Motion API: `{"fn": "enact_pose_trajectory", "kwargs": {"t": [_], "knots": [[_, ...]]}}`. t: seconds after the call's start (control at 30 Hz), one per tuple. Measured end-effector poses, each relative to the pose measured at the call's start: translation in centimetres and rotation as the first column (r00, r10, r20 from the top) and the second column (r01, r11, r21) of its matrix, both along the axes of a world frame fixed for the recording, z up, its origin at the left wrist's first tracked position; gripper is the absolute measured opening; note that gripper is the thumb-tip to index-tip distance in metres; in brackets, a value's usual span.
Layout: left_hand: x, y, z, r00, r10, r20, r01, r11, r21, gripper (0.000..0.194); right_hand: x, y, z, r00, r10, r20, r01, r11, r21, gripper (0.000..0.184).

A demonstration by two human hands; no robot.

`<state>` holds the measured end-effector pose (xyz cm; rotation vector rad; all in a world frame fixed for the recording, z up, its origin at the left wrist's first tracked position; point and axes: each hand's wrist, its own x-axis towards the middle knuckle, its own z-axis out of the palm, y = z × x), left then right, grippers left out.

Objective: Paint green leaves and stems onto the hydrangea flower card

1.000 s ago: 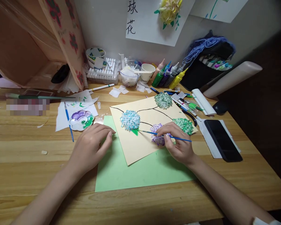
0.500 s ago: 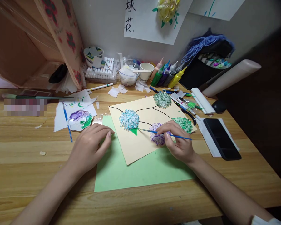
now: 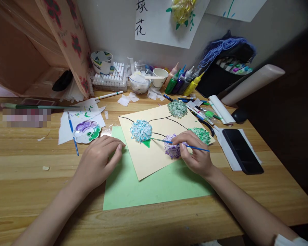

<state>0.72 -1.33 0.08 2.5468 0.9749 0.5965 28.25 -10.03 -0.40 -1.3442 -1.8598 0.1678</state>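
A thin blue paintbrush [image 3: 199, 148] is pinched in my right hand [image 3: 193, 152], its tip by a painted green leaf [image 3: 146, 143] under the blue-white flower [image 3: 141, 131]. That flower is raised from a cream sheet [image 3: 141, 167], along with a purple-edged flower [image 3: 172, 147] partly behind my right fingers and two green ones, a dark one [image 3: 177, 109] and a brighter one [image 3: 200, 135]. Black stem lines run between them. My left hand [image 3: 100, 157] rests with loosely spread fingers at the left edge of the green sheet [image 3: 133, 194], holding nothing.
A flower-shaped palette [image 3: 87, 132] with purple and green paint lies left, beside another blue brush [image 3: 73, 133] on white paper. Paint bottles [image 3: 179, 82], a paper cup [image 3: 159, 78], a bowl of scraps [image 3: 140, 83] and markers [image 3: 111, 80] line the wall. A phone [image 3: 242, 150] lies right.
The brush tip has shifted very slightly up from the leaf. Both hands stay in nearly the same places, and the whole view has drifted a little.
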Motion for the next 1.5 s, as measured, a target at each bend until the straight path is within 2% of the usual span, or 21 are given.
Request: {"fn": "enact_pose_trajectory", "kwargs": {"t": [0.5, 1.0, 1.2, 1.4, 1.5], "knots": [[0.05, 0.0, -0.03, 1.0, -0.009, -0.005, 0.009, 1.0, -0.001, 0.024, -0.06, 0.02, 0.03, 1.0, 0.009, 0.003, -0.009, 1.0, 0.001, 0.017], [0.1, -0.05, 0.12, 1.0, 0.0, -0.021, -0.001, 1.0, -0.012, 0.027, -0.18, -0.34, 0.06, 0.994, 0.062, -0.092, -0.063, 0.998, -0.006, 0.016], [0.08, -0.04, 0.13, 1.0, -0.013, -0.021, 0.012, 1.0, -0.008, 0.027, -0.24, -0.27, 0.11, 0.997, 0.012, -0.079, -0.012, 1.0, 0.001, 0.017], [0.11, 0.0, 0.08, 1.0, -0.012, -0.026, 0.012, 1.0, -0.002, 0.027, -0.25, -0.39, 0.04, 0.988, 0.053, -0.145, -0.059, 0.998, -0.035, 0.017], [0.12, -0.02, 0.09, 0.999, -0.009, -0.033, 0.008, 1.0, -0.006, 0.027, -0.26, -0.41, 0.05, 0.988, 0.007, -0.156, -0.009, 1.0, -0.012, 0.018]]}}
